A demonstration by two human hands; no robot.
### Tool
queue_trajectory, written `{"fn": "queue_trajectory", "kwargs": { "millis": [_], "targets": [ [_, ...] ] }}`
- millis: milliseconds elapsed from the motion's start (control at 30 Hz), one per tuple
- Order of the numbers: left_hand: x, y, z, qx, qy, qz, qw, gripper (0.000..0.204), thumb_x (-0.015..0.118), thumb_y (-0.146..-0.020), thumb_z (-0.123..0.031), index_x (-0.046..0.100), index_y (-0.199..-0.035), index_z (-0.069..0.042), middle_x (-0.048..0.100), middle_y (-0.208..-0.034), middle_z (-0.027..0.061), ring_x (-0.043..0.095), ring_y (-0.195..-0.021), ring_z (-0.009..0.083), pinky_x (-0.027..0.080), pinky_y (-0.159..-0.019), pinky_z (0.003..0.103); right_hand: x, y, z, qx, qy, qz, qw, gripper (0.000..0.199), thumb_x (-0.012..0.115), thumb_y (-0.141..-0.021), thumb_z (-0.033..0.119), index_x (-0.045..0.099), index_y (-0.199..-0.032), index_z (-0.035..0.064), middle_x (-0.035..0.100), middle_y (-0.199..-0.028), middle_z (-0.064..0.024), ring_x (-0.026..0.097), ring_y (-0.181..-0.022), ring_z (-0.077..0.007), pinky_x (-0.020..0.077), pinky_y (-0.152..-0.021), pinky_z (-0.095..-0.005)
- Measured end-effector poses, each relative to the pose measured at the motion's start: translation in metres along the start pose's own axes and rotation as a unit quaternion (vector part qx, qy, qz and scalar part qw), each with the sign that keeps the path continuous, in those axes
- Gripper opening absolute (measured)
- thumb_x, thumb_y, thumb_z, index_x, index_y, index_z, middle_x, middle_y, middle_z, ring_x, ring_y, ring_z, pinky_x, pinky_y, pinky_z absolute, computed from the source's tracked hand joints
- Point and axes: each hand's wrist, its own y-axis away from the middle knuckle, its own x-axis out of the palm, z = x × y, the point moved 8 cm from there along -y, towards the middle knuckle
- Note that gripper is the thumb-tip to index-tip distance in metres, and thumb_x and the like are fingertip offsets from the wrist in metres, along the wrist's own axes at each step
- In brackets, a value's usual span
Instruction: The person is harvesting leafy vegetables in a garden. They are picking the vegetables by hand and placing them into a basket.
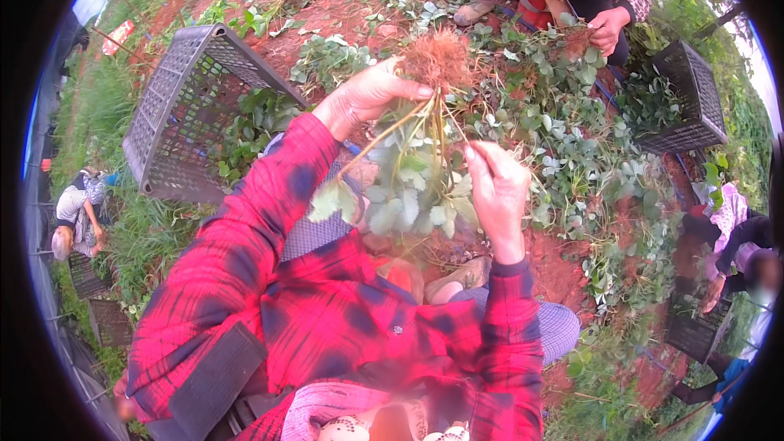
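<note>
My left hand (380,91) is closed around the crown of an uprooted strawberry plant (404,200), held upside down. Its brown root ball (438,59) points up and away from me, while the stems and green leaves hang toward my lap. Just right of the stems, my right hand (498,188) has thumb and forefinger pinched together on a thin stem (456,124) of the same plant. Its other fingers are curled in.
A black plastic crate (184,114) with leafy plants lies tilted at my left. Heaped plants (572,171) cover the red soil ahead and to the right. Another person's hands (608,30) work on plants at the far right, near a second crate (694,98). More people are at both sides.
</note>
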Motion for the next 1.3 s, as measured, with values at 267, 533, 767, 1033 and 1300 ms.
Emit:
{"fn": "queue_trajectory", "kwargs": {
  "millis": [267,533,767,1033,1300],
  "targets": [
    [-0.066,0.005,-0.034,0.075,0.032,-0.197,0.977,0.026,0.063,-0.074,-0.005,0.055,-0.099,-0.004,0.061,-0.087,0.0047,0.06,-0.073,0.0148,0.051,-0.067,0.029,-0.038,0.162,-0.146,0.263,0.193,0.005,0.945,0.015,0.057,-0.077,0.01,0.06,-0.088,-0.0004,0.06,-0.065,-0.011,0.057,-0.056,-0.017,0.0444,-0.053,-0.0274],
    [-0.047,-0.008,-0.022,0.095,-0.124,-0.264,0.952,0.03,0.071,-0.065,-0.005,0.058,-0.092,-0.002,0.062,-0.077,0.0041,0.056,-0.062,0.0106,0.044,-0.052,0.023,-0.047,0.13,-0.129,0.326,0.134,0.016,0.936,0.02,0.057,-0.077,0.01,0.059,-0.092,-0.0042,0.063,-0.076,-0.0107,0.058,-0.06,-0.0155,0.0472,-0.057,-0.0283],
    [-0.031,-0.017,0.01,0.043,-0.121,-0.208,0.97,0.027,0.071,-0.065,-0.006,0.06,-0.09,-0.003,0.062,-0.077,0.0026,0.056,-0.064,0.009,0.043,-0.053,0.022,-0.051,0.003,-0.032,0.145,-0.043,-0.116,0.982,0.03,0.061,-0.078,0.011,0.055,-0.105,-0.0027,0.06,-0.095,-0.0107,0.056,-0.087,-0.0136,0.0459,-0.074,-0.0249],
    [-0.01,-0.018,0.052,-0.099,0.055,-0.132,0.985,0.028,0.069,-0.067,-0.005,0.06,-0.093,-0.002,0.062,-0.081,0.0047,0.056,-0.071,0.0122,0.044,-0.063,0.025,0.04,-0.011,-0.081,0.222,-0.227,0.019,0.948,0.028,0.062,-0.078,0.018,0.058,-0.097,-0.0014,0.06,-0.087,-0.0047,0.054,-0.077,-0.0096,0.0414,-0.07,-0.0213],
    [-0.016,-0.017,0.03,-0.091,-0.174,-0.132,0.972,0.019,0.061,-0.068,0.0,0.06,-0.086,-0.002,0.061,-0.075,0.0035,0.056,-0.063,0.0117,0.045,-0.055,0.024,0.007,0.002,-0.114,0.289,-0.419,0.006,0.861,0.017,0.056,-0.081,0.008,0.058,-0.095,-0.0005,0.059,-0.084,-0.0009,0.054,-0.073,-0.0068,0.042,-0.067,-0.0197]
  ]
}}
